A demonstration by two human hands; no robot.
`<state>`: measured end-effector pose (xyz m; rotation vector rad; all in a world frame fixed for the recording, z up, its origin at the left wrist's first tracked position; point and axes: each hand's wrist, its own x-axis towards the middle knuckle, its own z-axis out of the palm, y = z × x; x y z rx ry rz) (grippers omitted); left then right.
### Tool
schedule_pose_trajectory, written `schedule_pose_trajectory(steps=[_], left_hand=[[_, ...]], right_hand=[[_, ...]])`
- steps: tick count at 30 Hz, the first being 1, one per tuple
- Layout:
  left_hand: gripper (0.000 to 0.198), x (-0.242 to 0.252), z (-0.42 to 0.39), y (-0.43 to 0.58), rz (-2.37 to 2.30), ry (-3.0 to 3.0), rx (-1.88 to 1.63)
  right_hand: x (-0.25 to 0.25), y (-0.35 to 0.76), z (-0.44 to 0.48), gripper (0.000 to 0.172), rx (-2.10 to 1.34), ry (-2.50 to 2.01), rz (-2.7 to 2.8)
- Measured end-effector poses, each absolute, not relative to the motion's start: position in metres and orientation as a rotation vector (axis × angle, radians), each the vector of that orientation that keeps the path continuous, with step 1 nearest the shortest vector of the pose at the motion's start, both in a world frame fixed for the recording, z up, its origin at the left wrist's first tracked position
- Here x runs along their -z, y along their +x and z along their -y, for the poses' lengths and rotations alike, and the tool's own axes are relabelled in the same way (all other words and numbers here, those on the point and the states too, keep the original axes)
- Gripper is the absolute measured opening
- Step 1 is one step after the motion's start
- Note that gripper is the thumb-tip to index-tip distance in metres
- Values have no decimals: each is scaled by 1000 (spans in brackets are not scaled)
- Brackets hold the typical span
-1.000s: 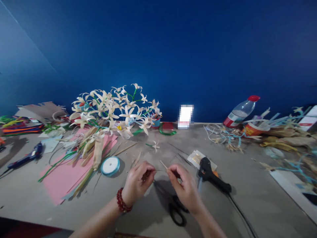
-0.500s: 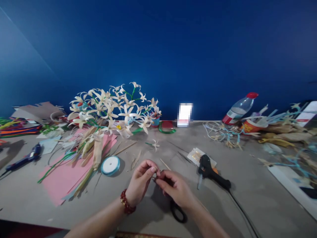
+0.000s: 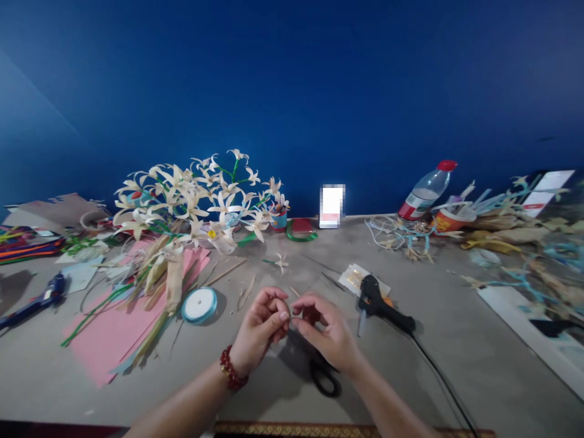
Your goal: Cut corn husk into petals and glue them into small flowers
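My left hand (image 3: 262, 331), with a red bead bracelet (image 3: 232, 368) at the wrist, is pinched closed over the middle of the table. Facing it, my right hand (image 3: 326, 331) is also pinched, its fingertips almost touching the left ones. Whatever small thing lies between the fingertips is too small to make out. Black-handled scissors (image 3: 325, 378) lie partly hidden beneath my right hand. Beyond the hands rests a single pale flower (image 3: 280, 263) on a short green stem. To the left of my left hand lies a ribbon spool (image 3: 199, 304), white with a blue edge.
A black glue gun (image 3: 383, 307) with a trailing cord lies at right; a blue glue gun (image 3: 45, 298) lies far left. Pale flowers (image 3: 196, 201) stand at the back above pink paper (image 3: 109, 334) and dried husks (image 3: 174, 283). A tilted bottle (image 3: 424, 194) stands back right.
The view has shifted slightly, so the table things sit a little further left. My fingertips have parted slightly, and both hands stay pinched.
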<state>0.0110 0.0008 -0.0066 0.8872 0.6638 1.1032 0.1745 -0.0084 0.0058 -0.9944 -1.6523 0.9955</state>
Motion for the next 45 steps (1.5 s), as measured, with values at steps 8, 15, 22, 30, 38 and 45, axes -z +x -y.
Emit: schedule_pose_trajectory(steps=[8, 15, 22, 30, 38, 45], left_hand=[[26, 7, -2, 7, -641, 979, -1072], [20, 5, 3, 6, -814, 1249, -1061], [14, 2, 4, 5, -874, 1590, -1104], [8, -4, 6, 7, -913, 1807, -1147], [13, -3, 5, 6, -899, 1705, -1151], [14, -7, 9, 7, -949, 1788, -1078]], right_hand=[[-8, 176, 11, 9, -892, -940, 1717], [-7, 174, 11, 9, -732, -896, 1670], [-3, 172, 11, 11, -662, -910, 1682], [-2, 174, 12, 10, -693, -885, 1698], [-6, 171, 15, 3, -933, -950, 1649], [-3, 170, 14, 12, -900, -1000, 1621]])
